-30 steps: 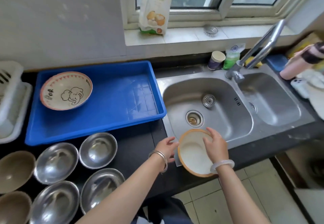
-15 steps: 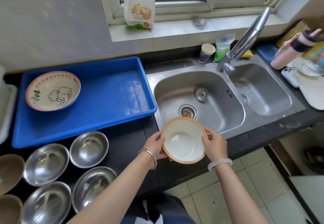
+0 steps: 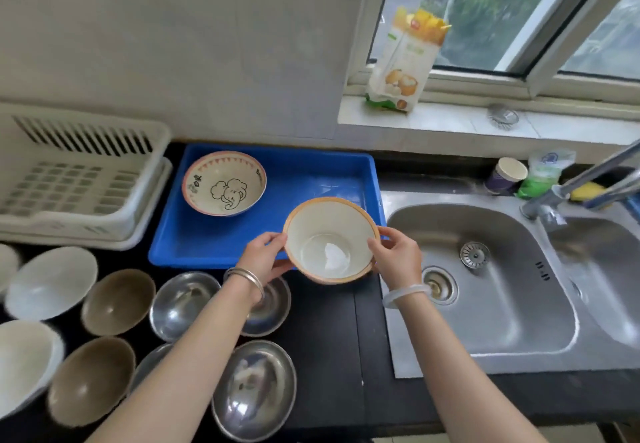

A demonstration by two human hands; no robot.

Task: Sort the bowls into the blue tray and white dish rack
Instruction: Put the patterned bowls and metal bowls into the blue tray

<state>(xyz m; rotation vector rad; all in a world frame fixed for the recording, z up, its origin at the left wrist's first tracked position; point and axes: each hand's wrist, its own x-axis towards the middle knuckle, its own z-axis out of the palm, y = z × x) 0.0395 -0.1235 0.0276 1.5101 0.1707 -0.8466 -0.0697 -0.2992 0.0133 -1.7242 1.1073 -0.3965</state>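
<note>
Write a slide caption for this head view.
Both hands, left hand and right hand, hold an orange-rimmed bowl over the blue tray.

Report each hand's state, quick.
Left hand: fingers closed on the orange-rimmed bowl, left rim.
Right hand: fingers closed on the same bowl, right rim.

colours showing across the counter, sink and sill

a cream bowl [image 3: 330, 241] is wearing an orange rim; a second bowl [image 3: 224, 183] in the blue tray [image 3: 311, 174] is showing a black line-drawn elephant, an orange-red triangle border and dark characters on cream. the dish rack [image 3: 74, 172] is looking off-white. on the black counter [image 3: 332, 356], steel bowls [image 3: 254, 387] are gleaming silver, two bowls [image 3: 117, 302] are showing olive-brown, others [image 3: 52, 281] white. the sink [image 3: 485, 286] is shining grey, and a yellow, white and green bag [image 3: 405, 61] is showing pictured buns.
</note>
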